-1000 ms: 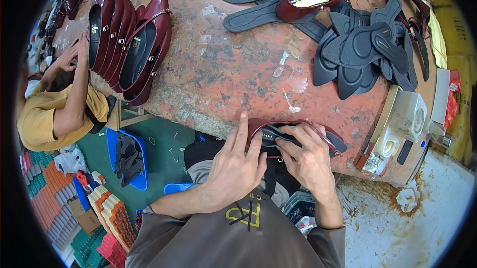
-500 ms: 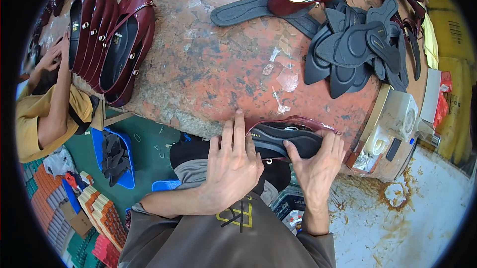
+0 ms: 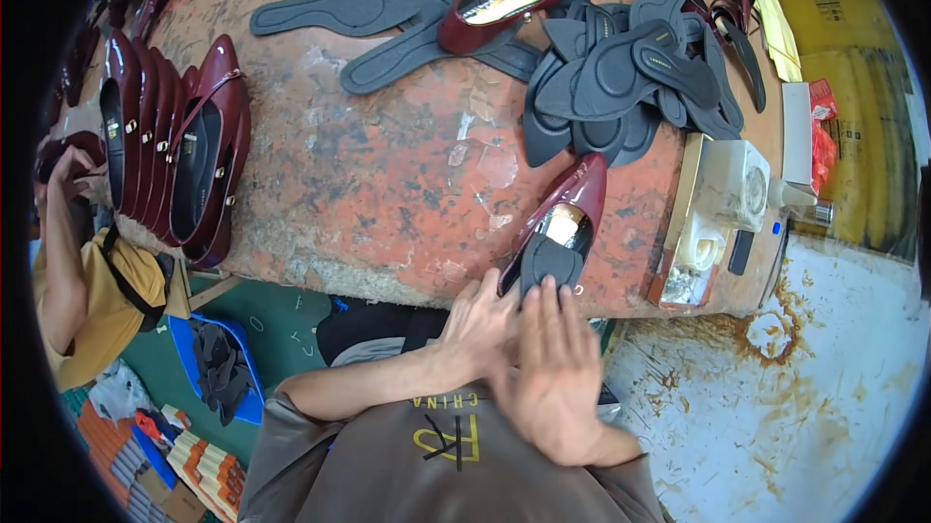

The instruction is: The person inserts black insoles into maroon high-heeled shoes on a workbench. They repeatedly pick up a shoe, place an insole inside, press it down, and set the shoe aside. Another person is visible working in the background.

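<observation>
A glossy dark red pointed shoe (image 3: 593, 189) lies at the table's near edge, its toe pointing away from me. A dark grey insole (image 3: 553, 261) sits partly in its opening, and a shiny gold lining shows in front of it. My left hand (image 3: 475, 329) is closed on the near left side of the shoe, with its fingers curled. The fingers of my right hand (image 3: 558, 368) lie stretched out and flat over the near end of the insole. Both hands cover the shoe's heel.
Grey insoles (image 3: 621, 77) lie heaped beyond the shoe, beside another red shoe (image 3: 499, 4). Several red shoes (image 3: 199, 150) stand in a row at left, near a co-worker's arm (image 3: 63, 242). A box of small supplies (image 3: 689, 232) sits at right; a blue bin (image 3: 247, 363) is below left.
The shoe has turned from lying crosswise to pointing away from me. My right hand has moved from its right end to the near end, close to my left hand. The view has shifted.
</observation>
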Demonstrator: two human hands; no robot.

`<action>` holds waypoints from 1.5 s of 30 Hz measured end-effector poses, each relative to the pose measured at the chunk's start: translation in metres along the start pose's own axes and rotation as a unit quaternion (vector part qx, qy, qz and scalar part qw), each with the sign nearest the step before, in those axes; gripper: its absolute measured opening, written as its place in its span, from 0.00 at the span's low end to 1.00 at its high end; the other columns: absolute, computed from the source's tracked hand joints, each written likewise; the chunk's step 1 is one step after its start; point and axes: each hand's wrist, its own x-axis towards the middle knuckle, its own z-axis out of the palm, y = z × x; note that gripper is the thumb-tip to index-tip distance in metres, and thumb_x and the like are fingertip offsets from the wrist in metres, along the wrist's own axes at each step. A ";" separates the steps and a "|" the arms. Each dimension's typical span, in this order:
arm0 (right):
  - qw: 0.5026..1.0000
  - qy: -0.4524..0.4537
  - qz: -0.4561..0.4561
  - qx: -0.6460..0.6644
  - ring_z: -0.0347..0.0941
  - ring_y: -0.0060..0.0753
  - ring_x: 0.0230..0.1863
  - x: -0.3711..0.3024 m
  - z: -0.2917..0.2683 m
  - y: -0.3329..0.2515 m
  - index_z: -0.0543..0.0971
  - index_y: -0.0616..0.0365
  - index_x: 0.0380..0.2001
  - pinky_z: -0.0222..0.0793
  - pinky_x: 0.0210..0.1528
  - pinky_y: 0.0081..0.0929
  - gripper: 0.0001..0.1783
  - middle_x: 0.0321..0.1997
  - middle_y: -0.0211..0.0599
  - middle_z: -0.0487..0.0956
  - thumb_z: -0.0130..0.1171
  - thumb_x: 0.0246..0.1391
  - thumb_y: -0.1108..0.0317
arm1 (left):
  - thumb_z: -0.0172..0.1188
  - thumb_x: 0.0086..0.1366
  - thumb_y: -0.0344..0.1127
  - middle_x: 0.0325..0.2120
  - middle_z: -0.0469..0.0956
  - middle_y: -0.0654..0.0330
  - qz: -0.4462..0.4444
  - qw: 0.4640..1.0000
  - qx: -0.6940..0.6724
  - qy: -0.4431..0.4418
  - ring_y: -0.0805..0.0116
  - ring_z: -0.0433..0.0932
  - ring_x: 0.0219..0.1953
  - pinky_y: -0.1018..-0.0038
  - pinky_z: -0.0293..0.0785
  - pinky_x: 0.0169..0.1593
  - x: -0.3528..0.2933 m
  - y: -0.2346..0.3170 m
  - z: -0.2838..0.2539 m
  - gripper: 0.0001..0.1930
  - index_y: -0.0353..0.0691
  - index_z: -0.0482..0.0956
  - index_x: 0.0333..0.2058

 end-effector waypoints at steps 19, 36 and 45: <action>0.993 0.053 0.108 0.013 0.68 0.70 0.68 0.088 0.037 0.042 0.72 0.82 0.57 0.35 0.82 0.73 0.51 0.57 0.71 0.75 0.55 0.66 0.30 | 0.72 0.61 0.48 0.40 0.83 0.44 -0.031 0.997 0.065 0.003 0.39 0.77 0.45 0.45 0.76 0.46 0.012 0.009 0.019 0.26 0.34 0.85 0.51; 0.958 -0.097 -0.269 0.025 0.68 0.55 0.73 0.044 0.011 0.054 0.84 0.59 0.59 0.51 0.77 0.72 0.39 0.67 0.48 0.79 0.72 0.56 0.39 | 0.79 0.51 0.42 0.64 0.73 0.49 0.151 0.986 0.057 0.032 0.47 0.75 0.61 0.53 0.75 0.61 -0.007 -0.073 -0.080 0.32 0.42 0.83 0.56; 0.880 0.309 -0.212 0.293 0.84 0.46 0.53 0.203 -0.008 0.004 0.86 0.66 0.47 0.77 0.59 0.37 0.10 0.50 0.49 0.88 0.64 0.64 0.76 | 0.81 0.43 0.35 0.57 0.80 0.46 -0.052 0.865 0.252 0.431 0.44 0.83 0.56 0.54 0.80 0.58 -0.050 -0.062 -0.183 0.27 0.41 0.89 0.47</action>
